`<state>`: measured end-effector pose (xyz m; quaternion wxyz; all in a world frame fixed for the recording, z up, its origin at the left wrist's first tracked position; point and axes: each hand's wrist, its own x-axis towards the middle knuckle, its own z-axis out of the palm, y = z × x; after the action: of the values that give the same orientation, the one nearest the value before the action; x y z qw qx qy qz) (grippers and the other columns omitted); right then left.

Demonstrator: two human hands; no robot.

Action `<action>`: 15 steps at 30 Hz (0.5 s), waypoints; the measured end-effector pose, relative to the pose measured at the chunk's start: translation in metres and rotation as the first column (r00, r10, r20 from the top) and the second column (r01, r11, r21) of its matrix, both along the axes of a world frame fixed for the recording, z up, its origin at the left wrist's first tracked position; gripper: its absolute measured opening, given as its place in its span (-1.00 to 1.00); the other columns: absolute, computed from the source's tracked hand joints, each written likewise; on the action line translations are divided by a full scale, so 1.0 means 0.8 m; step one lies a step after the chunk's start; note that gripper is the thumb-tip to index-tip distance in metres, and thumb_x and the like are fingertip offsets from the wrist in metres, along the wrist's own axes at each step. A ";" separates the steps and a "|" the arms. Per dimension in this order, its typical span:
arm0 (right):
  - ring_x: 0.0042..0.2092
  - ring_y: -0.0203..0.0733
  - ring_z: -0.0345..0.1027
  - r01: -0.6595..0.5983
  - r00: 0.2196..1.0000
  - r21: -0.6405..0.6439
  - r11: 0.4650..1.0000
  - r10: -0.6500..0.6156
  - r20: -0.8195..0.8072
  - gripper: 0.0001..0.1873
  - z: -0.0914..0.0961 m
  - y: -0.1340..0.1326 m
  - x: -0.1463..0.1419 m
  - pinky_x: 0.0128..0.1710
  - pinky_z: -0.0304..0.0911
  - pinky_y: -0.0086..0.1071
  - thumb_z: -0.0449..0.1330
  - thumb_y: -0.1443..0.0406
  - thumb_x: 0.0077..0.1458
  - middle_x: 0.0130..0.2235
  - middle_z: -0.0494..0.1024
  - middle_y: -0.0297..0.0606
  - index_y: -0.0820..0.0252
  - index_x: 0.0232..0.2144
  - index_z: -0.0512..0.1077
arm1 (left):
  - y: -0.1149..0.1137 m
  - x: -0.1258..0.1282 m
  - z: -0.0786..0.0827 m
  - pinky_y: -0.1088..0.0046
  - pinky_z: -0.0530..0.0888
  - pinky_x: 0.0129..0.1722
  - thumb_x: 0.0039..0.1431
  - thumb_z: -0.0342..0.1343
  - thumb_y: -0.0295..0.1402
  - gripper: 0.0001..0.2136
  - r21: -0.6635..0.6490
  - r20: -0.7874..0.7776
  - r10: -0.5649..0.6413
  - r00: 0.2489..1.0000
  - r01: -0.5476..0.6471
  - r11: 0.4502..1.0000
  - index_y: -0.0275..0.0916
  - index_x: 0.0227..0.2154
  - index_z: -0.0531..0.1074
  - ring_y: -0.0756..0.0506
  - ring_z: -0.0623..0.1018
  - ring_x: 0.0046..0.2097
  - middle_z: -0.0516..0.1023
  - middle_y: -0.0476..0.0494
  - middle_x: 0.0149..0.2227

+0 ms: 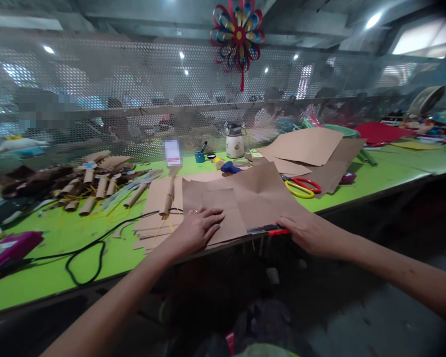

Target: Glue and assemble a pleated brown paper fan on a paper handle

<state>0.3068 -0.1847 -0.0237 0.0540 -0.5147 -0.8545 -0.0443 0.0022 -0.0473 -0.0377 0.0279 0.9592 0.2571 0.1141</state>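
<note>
My left hand [200, 228] lies with fingers spread on a smaller rectangular brown paper piece [223, 203]. That piece rests on a larger brown paper sheet [263, 188], which bulges up to its right. At the sheet's front right, my right hand [306, 230] is closed, its fingertips apparently pinching the sheet's edge. Right beside those fingers, at the table's front edge, is a red and black utility knife [269, 229], pointing left. Whether the hand also touches the knife is unclear. More brown sheets [144, 237] are stacked beneath on the left.
Yellow-and-red-handled scissors [303, 187] lie right of the sheet, near other large brown sheets [308, 146]. A white bottle [234, 141] and blue cup [199, 156] stand behind. Cardboard tubes [101, 187] with yellow strings and a black cord [102, 258] lie left on the green table [52, 258].
</note>
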 end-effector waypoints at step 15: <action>-0.33 -0.15 0.26 0.079 0.995 0.094 0.992 -0.085 0.056 -0.66 -0.021 -0.014 0.001 -0.40 0.00 -0.35 -0.03 0.54 -0.05 -0.33 0.40 -0.21 0.24 -0.19 0.31 | -0.001 -0.001 0.000 0.18 0.25 0.01 0.32 -0.19 -0.23 -0.64 0.024 0.006 -0.015 1.000 0.015 1.000 -0.13 0.06 0.38 -0.19 0.37 0.07 0.39 -0.13 0.14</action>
<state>0.3073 -0.1959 -0.0402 0.0503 -0.5448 -0.8309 -0.1010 0.0015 -0.0479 -0.0379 0.0181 0.9610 0.2486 0.1198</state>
